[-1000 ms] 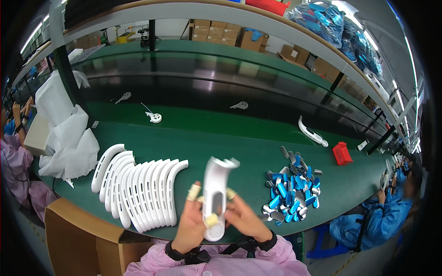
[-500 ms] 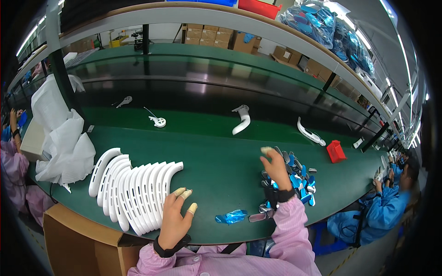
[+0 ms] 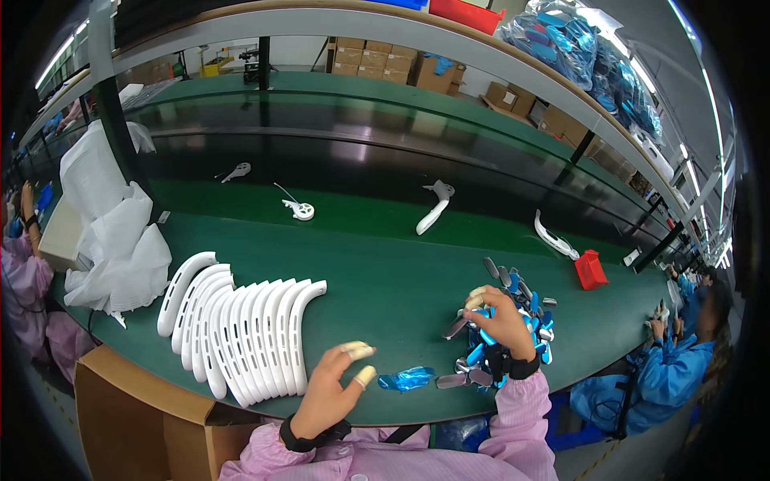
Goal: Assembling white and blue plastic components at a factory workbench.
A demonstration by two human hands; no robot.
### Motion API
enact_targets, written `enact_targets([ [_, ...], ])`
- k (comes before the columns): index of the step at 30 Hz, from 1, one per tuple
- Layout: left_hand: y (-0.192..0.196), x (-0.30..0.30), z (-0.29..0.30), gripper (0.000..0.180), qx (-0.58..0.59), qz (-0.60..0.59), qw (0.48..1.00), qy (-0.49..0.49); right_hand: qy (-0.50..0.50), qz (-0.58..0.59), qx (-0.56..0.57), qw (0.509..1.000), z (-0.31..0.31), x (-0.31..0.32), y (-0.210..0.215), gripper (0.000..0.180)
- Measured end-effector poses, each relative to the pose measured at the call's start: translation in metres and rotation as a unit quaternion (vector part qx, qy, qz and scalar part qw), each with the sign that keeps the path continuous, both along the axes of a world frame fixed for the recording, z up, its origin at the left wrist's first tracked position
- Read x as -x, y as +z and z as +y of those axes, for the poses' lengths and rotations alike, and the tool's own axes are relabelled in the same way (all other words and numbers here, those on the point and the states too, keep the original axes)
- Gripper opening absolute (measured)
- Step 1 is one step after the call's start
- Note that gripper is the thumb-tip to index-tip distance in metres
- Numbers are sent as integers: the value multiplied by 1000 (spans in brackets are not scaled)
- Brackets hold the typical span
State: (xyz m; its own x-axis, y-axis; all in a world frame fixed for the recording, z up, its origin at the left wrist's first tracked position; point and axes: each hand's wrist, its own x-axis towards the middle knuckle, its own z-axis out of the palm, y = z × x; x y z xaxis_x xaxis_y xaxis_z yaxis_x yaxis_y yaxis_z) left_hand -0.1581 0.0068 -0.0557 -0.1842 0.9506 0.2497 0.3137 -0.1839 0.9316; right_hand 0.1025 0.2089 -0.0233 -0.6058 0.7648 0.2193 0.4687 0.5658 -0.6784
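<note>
My right hand (image 3: 504, 322) reaches over the left side of the pile, thumb and fingers curled toward each other with a small gap; a dark oval piece (image 3: 455, 327) sits at their tips, and I cannot tell whether the grip has hold of it or only passes above it. The piece lies to the left of that grip, its long axis slanting from lower left to upper right, and my right hand is far nearer to it than my left. My left hand (image 3: 330, 390) hangs with thumb and fingers spread apart, nothing between them. Just right of its thumb, the crumpled blue film (image 3: 407, 378) lies flat on the tabletop (image 3: 377, 301), its length running left to right; this hand is the nearer one to it. Beyond the film, near its right end, lie grey oval pieces (image 3: 451, 381). Under and past my right hand spreads the pile of blue and grey ovals (image 3: 542, 321); left of my left hand, white curved parts (image 3: 249, 329) stand side by side.
</note>
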Motion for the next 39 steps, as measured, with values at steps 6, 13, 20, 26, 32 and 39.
enact_targets([
  [6,-14,-23,10,41,78,-361,916,-154,151,217,281,923,-63,57,5,7],
  [13,-3,-15,-1,29,116,-406,898,-120,90,245,153,953,-103,87,-9,17],
  [20,-2,-26,1,21,-153,67,981,102,-50,225,15,973,-145,96,-5,14],
  [26,-6,-28,-8,36,-74,67,994,45,-49,303,157,939,-148,104,-11,11],
  [32,-7,-21,-12,30,15,-260,963,-74,22,321,223,920,-140,93,-16,10],
  [39,-22,-19,-5,28,40,-439,894,-83,-5,340,202,919,-133,78,-20,12],
])
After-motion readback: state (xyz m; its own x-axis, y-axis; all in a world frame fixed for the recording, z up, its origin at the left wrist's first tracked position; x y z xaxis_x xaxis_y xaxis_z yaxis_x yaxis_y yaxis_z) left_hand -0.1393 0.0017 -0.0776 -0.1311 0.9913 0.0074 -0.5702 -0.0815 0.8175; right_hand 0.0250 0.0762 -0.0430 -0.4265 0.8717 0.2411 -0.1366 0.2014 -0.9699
